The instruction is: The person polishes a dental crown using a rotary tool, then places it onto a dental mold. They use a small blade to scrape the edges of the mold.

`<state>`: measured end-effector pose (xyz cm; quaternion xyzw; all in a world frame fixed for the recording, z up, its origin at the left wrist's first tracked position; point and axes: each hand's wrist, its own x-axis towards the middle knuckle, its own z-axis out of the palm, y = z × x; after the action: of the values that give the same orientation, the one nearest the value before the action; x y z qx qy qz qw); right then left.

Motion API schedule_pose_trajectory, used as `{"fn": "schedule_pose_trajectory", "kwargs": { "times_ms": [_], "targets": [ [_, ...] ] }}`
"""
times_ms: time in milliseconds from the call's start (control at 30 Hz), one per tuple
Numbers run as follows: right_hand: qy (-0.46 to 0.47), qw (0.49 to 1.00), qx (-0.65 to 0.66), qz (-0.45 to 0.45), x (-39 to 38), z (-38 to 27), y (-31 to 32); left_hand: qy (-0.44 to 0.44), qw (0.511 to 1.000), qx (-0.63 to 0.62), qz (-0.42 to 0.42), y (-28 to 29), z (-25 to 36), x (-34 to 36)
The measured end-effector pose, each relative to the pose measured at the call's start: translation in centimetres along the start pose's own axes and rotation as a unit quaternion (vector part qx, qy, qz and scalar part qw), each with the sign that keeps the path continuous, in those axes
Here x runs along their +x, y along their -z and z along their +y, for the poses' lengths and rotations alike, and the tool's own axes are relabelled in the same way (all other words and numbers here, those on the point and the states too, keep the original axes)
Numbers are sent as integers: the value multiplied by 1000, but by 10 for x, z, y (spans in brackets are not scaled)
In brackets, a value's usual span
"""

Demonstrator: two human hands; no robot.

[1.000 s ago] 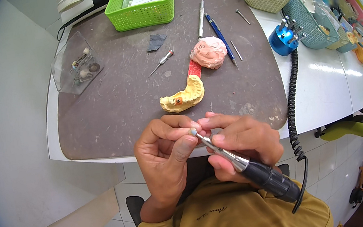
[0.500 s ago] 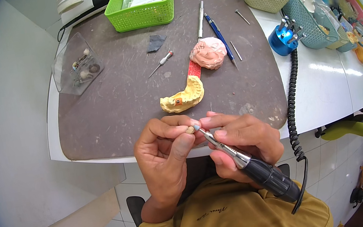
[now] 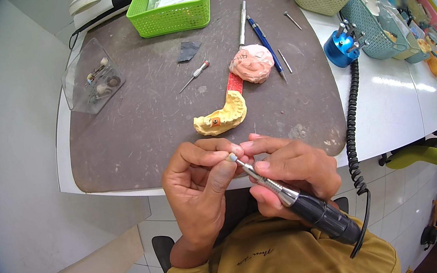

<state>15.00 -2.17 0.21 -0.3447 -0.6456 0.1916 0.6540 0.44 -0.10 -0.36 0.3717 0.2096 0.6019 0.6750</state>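
Observation:
My left hand (image 3: 196, 185) is closed, pinching a tiny tooth-coloured piece, mostly hidden by the thumb and forefinger; it looks like a dental crown. My right hand (image 3: 302, 169) grips a black and silver rotary handpiece (image 3: 323, 215), slanted up to the left. Its small pale-blue tip (image 3: 233, 157) meets the piece between my left fingertips. The fingertips of both hands touch or nearly touch. Just beyond them lies a yellow dental model (image 3: 233, 113) with an orange-rimmed metal spot, joined by a red strip (image 3: 234, 82) to a pink plaster model (image 3: 254, 65).
On the brown mat (image 3: 135, 149) lie a small screwdriver (image 3: 195, 75), a blue pen (image 3: 267, 44) and a grey scrap (image 3: 189, 51). A clear box (image 3: 93, 79) sits left, a green basket (image 3: 169, 16) behind. A blue bur holder (image 3: 342, 50) and coiled cord (image 3: 352, 133) are right.
The handpiece's tip has shifted slightly left and down against the small piece, which my left fingers now cover more. Both hands otherwise stay in nearly the same place.

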Motion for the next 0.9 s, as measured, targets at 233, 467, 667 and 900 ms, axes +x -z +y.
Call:
{"fn": "schedule_pose_trajectory", "kwargs": {
  "times_ms": [233, 467, 667, 900],
  "targets": [
    [-16, 1000, 21, 5, -2, -1, 1, -6, 1000, 10, -2, 1, 1, 0],
    [-7, 1000, 7, 22, -2, 1, -2, -11, 1000, 7, 1, 2, -2, 0],
    [-16, 1000, -7, 8, -1, -1, -1, -12, 1000, 7, -1, 2, -1, 0],
    [-17, 1000, -13, -4, 0, -3, 1, -15, 1000, 13, -16, 4, -2, 0]
  ]
}}
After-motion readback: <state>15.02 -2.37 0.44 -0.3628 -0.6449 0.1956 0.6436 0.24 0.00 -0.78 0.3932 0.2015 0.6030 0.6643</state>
